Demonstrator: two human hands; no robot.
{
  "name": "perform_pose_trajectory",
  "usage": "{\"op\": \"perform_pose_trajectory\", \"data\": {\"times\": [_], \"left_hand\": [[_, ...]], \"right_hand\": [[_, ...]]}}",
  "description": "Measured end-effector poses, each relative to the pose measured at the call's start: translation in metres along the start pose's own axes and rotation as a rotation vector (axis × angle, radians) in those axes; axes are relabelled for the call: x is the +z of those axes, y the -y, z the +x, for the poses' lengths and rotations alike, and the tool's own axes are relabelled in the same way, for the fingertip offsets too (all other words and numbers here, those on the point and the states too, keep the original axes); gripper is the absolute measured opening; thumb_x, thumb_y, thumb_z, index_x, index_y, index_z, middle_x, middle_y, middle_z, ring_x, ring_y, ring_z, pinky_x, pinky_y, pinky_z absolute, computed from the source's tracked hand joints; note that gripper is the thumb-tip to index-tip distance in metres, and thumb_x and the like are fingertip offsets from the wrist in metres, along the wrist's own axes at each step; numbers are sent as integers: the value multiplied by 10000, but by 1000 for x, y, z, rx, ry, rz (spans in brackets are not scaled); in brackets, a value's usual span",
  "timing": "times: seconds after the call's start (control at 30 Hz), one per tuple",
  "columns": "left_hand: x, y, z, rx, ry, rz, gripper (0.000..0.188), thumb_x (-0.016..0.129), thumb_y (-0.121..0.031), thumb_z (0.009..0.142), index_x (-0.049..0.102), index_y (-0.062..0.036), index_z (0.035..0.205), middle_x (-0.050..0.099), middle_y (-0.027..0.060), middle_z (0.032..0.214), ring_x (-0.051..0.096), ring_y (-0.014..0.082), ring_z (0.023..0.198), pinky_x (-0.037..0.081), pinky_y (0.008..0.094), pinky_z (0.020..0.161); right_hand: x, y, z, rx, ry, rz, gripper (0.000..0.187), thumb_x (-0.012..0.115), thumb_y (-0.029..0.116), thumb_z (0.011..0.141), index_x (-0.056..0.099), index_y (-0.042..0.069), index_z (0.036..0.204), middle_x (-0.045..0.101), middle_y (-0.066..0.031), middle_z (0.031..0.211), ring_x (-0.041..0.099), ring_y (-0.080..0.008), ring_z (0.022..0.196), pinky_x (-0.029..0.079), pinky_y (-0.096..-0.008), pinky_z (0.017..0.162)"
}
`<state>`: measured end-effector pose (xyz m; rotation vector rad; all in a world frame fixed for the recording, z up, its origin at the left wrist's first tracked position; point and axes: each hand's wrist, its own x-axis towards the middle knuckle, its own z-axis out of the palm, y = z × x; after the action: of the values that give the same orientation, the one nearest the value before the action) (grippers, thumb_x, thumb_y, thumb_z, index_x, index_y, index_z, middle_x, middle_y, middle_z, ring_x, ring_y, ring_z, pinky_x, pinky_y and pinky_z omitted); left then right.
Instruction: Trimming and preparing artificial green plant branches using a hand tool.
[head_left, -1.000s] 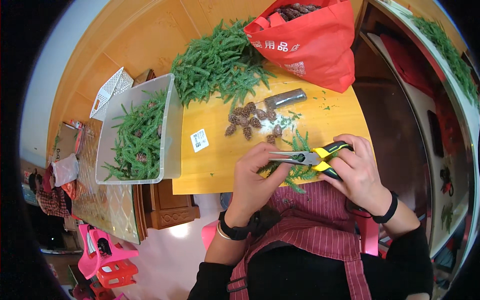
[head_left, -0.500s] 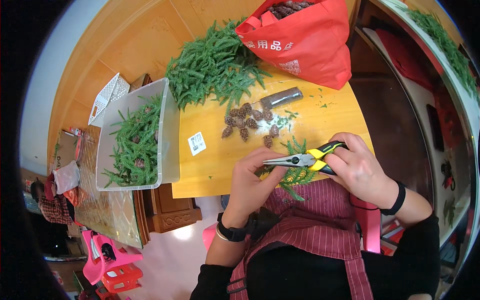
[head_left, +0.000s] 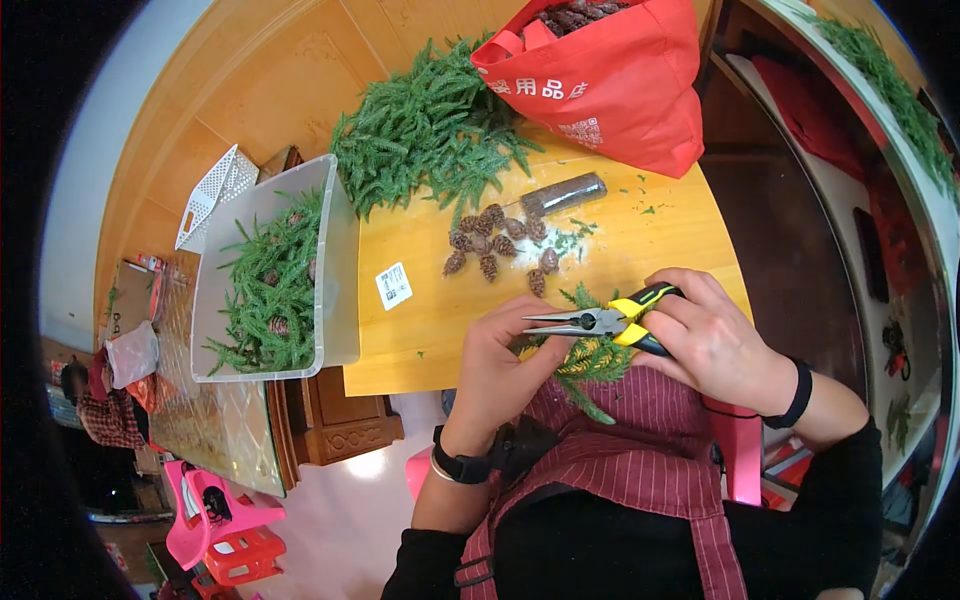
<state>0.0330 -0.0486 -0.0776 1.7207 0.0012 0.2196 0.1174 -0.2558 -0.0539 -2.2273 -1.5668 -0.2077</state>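
My right hand (head_left: 705, 328) is closed around the yellow-and-black handles of long-nose pliers (head_left: 590, 322). Their jaws are parted slightly and point left, with the tips by my left fingers. In my left hand (head_left: 503, 365), thumb and fingers pinch a green artificial pine sprig (head_left: 590, 362), which spreads out under the pliers. My fingers hide the sprig's stem end, so I cannot tell what lies between them. Just beyond my hands, several small brown pine cones (head_left: 488, 243) lie loose on the yellow table (head_left: 420, 345).
On the left stands a translucent plastic bin (head_left: 340, 300) filled with pine sprigs and cones. A heap of green sprigs (head_left: 425, 130) and a red bag (head_left: 610, 95) of cones occupy the far side. Nearby lie a dark clear-wrapped bundle (head_left: 565, 194) and a white label (head_left: 394, 286).
The pliers' jaws have parted a little, and the pliers have shifted slightly left. The sprig has turned so its lower tip hangs nearer my apron. Both hands keep their hold.
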Motion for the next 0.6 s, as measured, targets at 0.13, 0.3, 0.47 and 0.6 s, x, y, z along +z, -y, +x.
{"op": "perform_pose_trajectory", "data": {"times": [0.13,0.3,0.47,0.6], "left_hand": [[0,1,-1,-42,-19,0,116,621,23,715,620,44,830,592,63,767,560,121,722,432,228,648],[3,6,-1,-145,-41,-106,112,621,2,744,618,50,846,602,42,790,545,81,730,428,209,641],[0,23,-1,-265,-77,-164,120,631,-39,770,631,29,869,619,20,785,536,60,705,429,201,622],[-3,44,-3,-318,-51,-232,139,634,-45,775,627,20,897,627,23,804,537,55,705,433,201,627]], "right_hand": [[2,-2,0,0,15,-46,294,713,205,629,524,20,758,566,-113,804,518,-287,895,427,-372,763],[5,-4,-1,10,82,-46,283,708,226,656,525,30,745,567,-104,692,527,-272,813,444,-361,714],[18,-12,1,22,172,-17,288,671,286,718,537,33,746,569,-107,639,546,-267,697,469,-348,601],[28,-13,1,76,212,-28,301,673,295,715,535,29,745,575,-116,652,548,-276,641,469,-357,579]]}}
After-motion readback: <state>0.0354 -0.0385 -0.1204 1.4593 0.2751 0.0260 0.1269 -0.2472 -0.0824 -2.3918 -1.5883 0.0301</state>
